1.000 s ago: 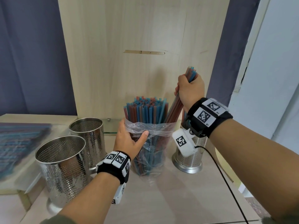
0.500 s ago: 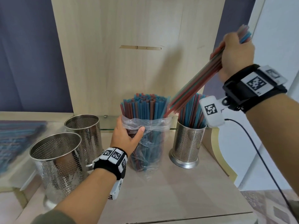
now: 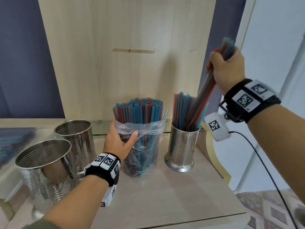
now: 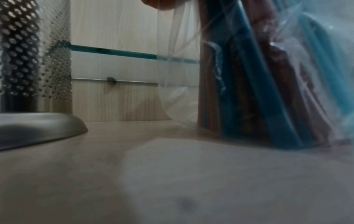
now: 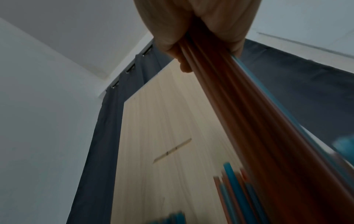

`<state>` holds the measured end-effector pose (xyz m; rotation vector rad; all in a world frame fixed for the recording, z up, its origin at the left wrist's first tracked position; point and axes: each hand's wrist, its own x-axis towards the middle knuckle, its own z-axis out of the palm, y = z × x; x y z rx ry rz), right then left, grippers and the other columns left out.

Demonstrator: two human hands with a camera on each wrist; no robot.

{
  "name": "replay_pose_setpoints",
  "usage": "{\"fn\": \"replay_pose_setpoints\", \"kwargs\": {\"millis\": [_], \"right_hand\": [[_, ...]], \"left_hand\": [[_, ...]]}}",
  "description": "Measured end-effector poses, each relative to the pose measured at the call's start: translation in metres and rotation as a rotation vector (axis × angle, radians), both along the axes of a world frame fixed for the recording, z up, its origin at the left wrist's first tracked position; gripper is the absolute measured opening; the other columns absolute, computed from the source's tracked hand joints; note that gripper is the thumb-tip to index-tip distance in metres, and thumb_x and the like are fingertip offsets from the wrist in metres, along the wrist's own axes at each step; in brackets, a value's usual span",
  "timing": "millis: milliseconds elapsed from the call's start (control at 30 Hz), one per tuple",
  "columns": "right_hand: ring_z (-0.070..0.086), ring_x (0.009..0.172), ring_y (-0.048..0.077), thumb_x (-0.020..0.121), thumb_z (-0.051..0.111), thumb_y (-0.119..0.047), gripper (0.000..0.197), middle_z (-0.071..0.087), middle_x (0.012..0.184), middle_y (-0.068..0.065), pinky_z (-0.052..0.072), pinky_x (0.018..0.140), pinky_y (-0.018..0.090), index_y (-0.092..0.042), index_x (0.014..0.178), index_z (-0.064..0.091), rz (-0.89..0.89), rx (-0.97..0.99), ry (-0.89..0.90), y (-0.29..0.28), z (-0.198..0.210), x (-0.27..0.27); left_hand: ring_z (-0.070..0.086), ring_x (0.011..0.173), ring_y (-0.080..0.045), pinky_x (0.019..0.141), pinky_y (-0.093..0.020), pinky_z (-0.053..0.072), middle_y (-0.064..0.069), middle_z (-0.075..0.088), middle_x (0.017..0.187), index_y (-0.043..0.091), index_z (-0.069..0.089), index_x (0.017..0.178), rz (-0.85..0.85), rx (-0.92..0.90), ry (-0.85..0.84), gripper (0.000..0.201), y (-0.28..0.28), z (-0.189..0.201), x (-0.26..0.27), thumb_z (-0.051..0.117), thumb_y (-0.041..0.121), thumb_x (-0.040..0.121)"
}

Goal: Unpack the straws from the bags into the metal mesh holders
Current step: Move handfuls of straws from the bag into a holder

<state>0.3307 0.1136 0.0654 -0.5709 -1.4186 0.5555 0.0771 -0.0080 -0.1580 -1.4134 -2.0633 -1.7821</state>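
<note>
A clear plastic bag (image 3: 145, 142) stands upright on the wooden shelf, packed with red and blue straws (image 3: 138, 111). My left hand (image 3: 118, 139) grips the bag near its rim; the left wrist view shows the bag's lower part (image 4: 268, 91). My right hand (image 3: 226, 68) grips a bundle of red and blue straws (image 3: 203, 96), (image 5: 249, 121) whose lower ends dip into a small metal mesh holder (image 3: 182, 146) at the right. That holder has several straws in it. Two bigger mesh holders, one at the back (image 3: 76, 138) and one nearer (image 3: 44, 171), stand empty at the left.
A wooden back panel (image 3: 125, 63) rises behind the shelf, with a narrow glass ledge (image 3: 99, 128) at its foot. The shelf's right edge (image 3: 217, 164) lies close beside the small holder. More bagged straws (image 3: 11, 142) lie blurred at the far left. A cable (image 3: 264, 162) hangs from my right wrist.
My right hand has pulled a bundle of straws out of the bag, swung it up and right, and now lowered its ends into the small holder. The left hand stays on the bag.
</note>
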Motion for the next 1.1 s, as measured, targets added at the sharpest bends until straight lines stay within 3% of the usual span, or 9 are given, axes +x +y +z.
{"fn": "replay_pose_setpoints", "kwargs": {"millis": [133,267,400,533,700,800,900,1033,1100], "right_hand": [[0.056,0.053,0.009,0.094,0.054,-0.009,0.009,0.056,0.076,0.004,0.051,0.057,0.025,-0.016,0.092,0.048,0.040,-0.049,-0.050,0.003,-0.027,-0.012],[0.057,0.057,0.013,0.096,0.053,-0.010,0.029,0.056,0.089,0.010,0.051,0.059,0.024,-0.016,0.121,0.039,0.030,-0.072,-0.089,0.007,-0.051,-0.020],[0.067,0.069,0.020,0.097,0.051,-0.014,0.053,0.058,0.090,-0.005,0.058,0.071,0.029,-0.029,0.143,0.030,-0.036,-0.048,-0.154,0.004,-0.071,-0.025],[0.068,0.075,0.025,0.094,0.053,-0.018,0.044,0.062,0.096,0.001,0.059,0.078,0.040,-0.026,0.134,0.039,-0.101,-0.015,-0.224,0.006,-0.081,-0.030],[0.053,0.072,0.013,0.094,0.057,-0.021,0.031,0.056,0.088,-0.002,0.041,0.069,0.022,-0.013,0.123,0.045,-0.187,-0.049,-0.255,0.009,-0.090,-0.034],[0.052,0.072,0.015,0.095,0.058,-0.025,0.027,0.057,0.089,0.002,0.040,0.071,0.025,-0.011,0.115,0.047,-0.225,-0.084,-0.328,0.009,-0.097,-0.035],[0.054,0.084,0.019,0.094,0.061,-0.029,0.023,0.057,0.095,0.004,0.044,0.076,0.030,-0.013,0.103,0.048,-0.279,-0.067,-0.422,0.010,-0.104,-0.035],[0.051,0.117,0.021,0.093,0.063,-0.021,0.050,0.052,0.132,0.010,0.037,0.097,0.022,-0.007,0.136,0.043,-0.234,0.061,-0.406,0.011,-0.111,-0.038],[0.045,0.128,0.029,0.093,0.059,-0.022,0.053,0.050,0.141,0.013,0.033,0.109,0.033,-0.005,0.141,0.043,-0.332,0.180,-0.464,0.013,-0.113,-0.038]], "left_hand": [[0.061,0.091,-0.015,0.079,-0.023,0.046,0.001,0.062,0.104,0.009,0.044,0.126,-0.008,0.020,-0.004,0.063,-0.002,0.002,0.003,0.075,0.037,0.080],[0.061,0.095,-0.015,0.082,-0.025,0.048,0.000,0.063,0.108,0.009,0.042,0.130,-0.011,0.028,-0.004,0.068,-0.001,0.002,0.002,0.075,0.040,0.079],[0.063,0.089,-0.015,0.077,-0.026,0.050,0.001,0.064,0.103,0.013,0.044,0.122,-0.008,0.031,0.003,0.060,0.000,0.000,0.002,0.075,0.042,0.079],[0.065,0.088,-0.015,0.076,-0.026,0.052,0.002,0.065,0.100,0.021,0.043,0.115,-0.003,0.030,0.020,0.054,0.002,-0.002,-0.002,0.074,0.045,0.078],[0.062,0.086,-0.012,0.077,-0.024,0.050,0.006,0.063,0.098,0.019,0.044,0.116,0.001,0.048,0.031,0.053,0.002,-0.001,-0.001,0.074,0.042,0.079],[0.062,0.087,-0.013,0.076,-0.023,0.048,0.004,0.062,0.099,0.014,0.045,0.119,-0.008,0.050,0.034,0.057,0.002,-0.001,-0.001,0.074,0.043,0.079],[0.063,0.091,-0.016,0.077,-0.025,0.049,0.000,0.063,0.103,0.010,0.044,0.126,-0.003,0.039,0.037,0.066,0.003,-0.002,-0.002,0.072,0.046,0.079],[0.064,0.096,-0.020,0.083,-0.035,0.055,-0.003,0.064,0.109,0.010,0.041,0.129,-0.005,0.020,0.042,0.077,0.004,-0.006,-0.005,0.068,0.059,0.075],[0.064,0.100,-0.022,0.085,-0.040,0.056,-0.005,0.064,0.113,0.011,0.040,0.131,-0.004,0.003,0.032,0.087,0.005,-0.007,-0.007,0.061,0.070,0.070]]}}
